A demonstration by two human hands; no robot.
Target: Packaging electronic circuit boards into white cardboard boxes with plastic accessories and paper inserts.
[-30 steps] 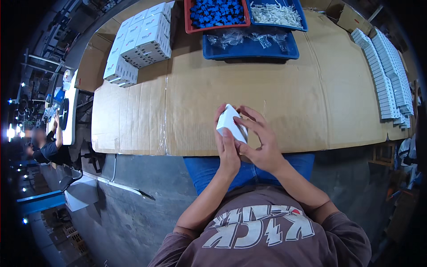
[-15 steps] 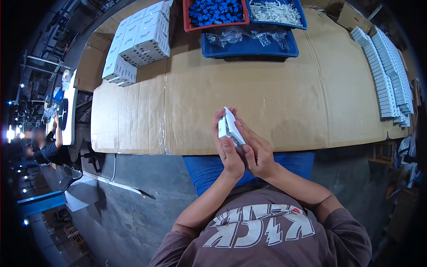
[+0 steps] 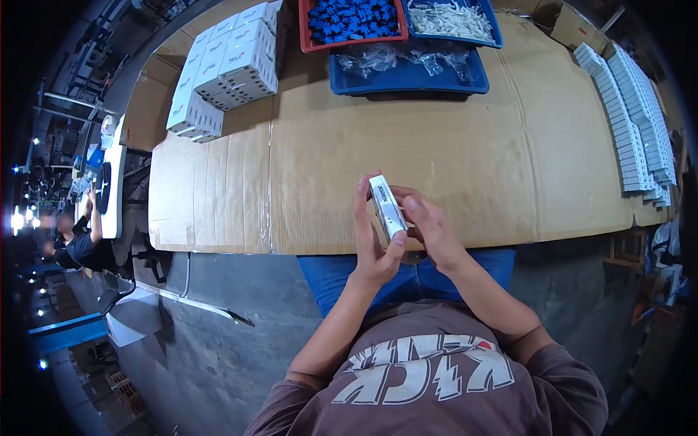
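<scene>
A small white box (image 3: 387,207) with dark print on its upturned narrow side is held above the near edge of the cardboard-covered table. My left hand (image 3: 373,251) grips it, with the thumb at the near end and the fingers along the left side and far end. Beside the box's right side is my right hand (image 3: 438,236), its thumb raised off the box and its fingers apart and bent toward it. Part of those fingers is hidden, so contact with the box cannot be made out.
White boxes (image 3: 243,58) are stacked at the far left. A red bin (image 3: 355,39) of blue parts, a blue bin (image 3: 496,33) of white parts and a blue tray (image 3: 407,86) with clear bags stand at the back. Long stacks of white pieces (image 3: 632,123) line the right. Another person (image 3: 80,240) sits far left.
The box has turned so its printed narrow side faces up, and its lifted flap no longer shows. My right hand has loosened and shifted to the right; my left keeps its hold.
</scene>
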